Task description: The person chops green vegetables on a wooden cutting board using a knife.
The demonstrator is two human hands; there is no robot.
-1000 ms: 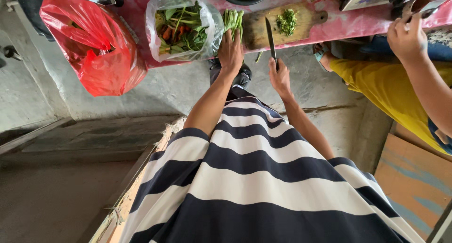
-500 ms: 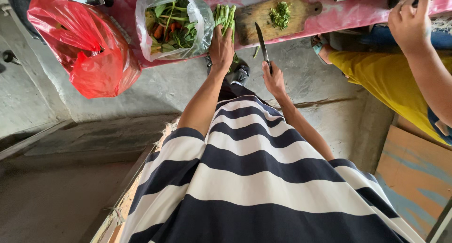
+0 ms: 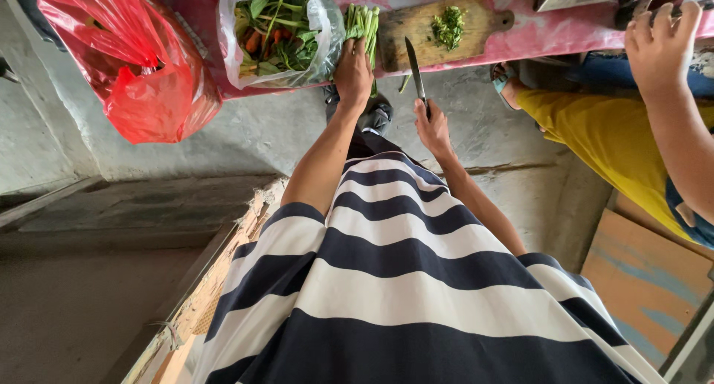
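Head cam: left hand (image 3: 354, 73) pressing green stems (image 3: 361, 23), right hand (image 3: 431, 127) gripping knife (image 3: 415, 68). Could nick those fingers if rushed.

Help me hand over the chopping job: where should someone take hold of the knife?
Grip the knife by its dark handle, from the near table edge, where the right hand holds it. The blade points away over the wooden cutting board, so only that end is safe.
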